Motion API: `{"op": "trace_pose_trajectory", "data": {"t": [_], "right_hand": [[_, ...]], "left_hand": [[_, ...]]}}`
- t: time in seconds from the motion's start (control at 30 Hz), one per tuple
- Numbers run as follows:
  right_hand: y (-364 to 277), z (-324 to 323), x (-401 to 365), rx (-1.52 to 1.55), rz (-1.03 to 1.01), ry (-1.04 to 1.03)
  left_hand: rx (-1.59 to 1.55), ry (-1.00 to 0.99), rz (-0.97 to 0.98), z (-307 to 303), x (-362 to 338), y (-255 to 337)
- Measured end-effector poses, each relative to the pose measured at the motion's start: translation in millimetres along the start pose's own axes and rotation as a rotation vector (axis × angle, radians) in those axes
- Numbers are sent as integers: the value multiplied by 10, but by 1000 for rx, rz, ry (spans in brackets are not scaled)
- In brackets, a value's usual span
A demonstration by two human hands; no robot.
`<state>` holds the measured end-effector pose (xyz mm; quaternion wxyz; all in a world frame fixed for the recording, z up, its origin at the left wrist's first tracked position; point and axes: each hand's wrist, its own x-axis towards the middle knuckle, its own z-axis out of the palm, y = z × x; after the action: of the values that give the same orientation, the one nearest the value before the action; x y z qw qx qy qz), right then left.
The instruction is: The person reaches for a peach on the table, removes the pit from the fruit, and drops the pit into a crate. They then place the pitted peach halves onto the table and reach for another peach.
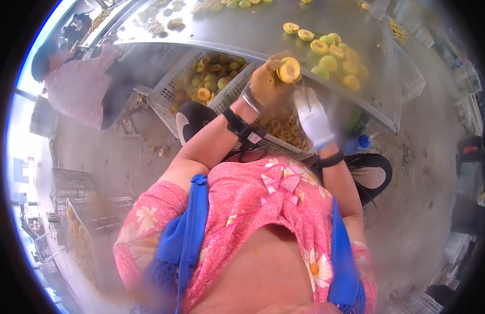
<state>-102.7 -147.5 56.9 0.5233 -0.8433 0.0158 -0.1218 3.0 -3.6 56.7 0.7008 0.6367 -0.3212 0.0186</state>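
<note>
My left hand (268, 86) is closed around a halved stone fruit (289, 70), its yellow cut face with a darker centre turned upward. Close beside it, just right and below, is my right hand (312, 118) in a white glove. Its fingers are drawn together toward the fruit; what they hold, if anything, is too blurred to name. Beneath both hands stands a container of small brownish-yellow pieces (284, 128), partly hidden by my arms. Past my hands, several whole and halved stone fruits (329, 64) lie on the metal table (242, 34).
A white plastic crate (164, 91) of fruit halves stands left of my left hand. The table's raised metal edge (391, 118) runs close to my right. A blue bottle (359, 143) is by my right knee. Another person (80, 89) sits at far left. More crates (104, 209) stand behind.
</note>
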Motion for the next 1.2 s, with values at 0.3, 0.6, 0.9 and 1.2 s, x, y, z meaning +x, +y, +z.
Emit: {"op": "trace_pose_trajectory", "data": {"t": [0.3,0.6,0.9,1.2], "right_hand": [[379,76,123,-46,-280,10],[187,158,69,18,-129,-27],[421,271,10,-185,-334,-93],[-15,131,-177,232,173,-211]], "left_hand": [[460,-1,190,179,-187,250],[-792,218,-438,304,-136,2],[-586,369,-345,383,-105,54],[-493,205,-394,296,-78,34]]}}
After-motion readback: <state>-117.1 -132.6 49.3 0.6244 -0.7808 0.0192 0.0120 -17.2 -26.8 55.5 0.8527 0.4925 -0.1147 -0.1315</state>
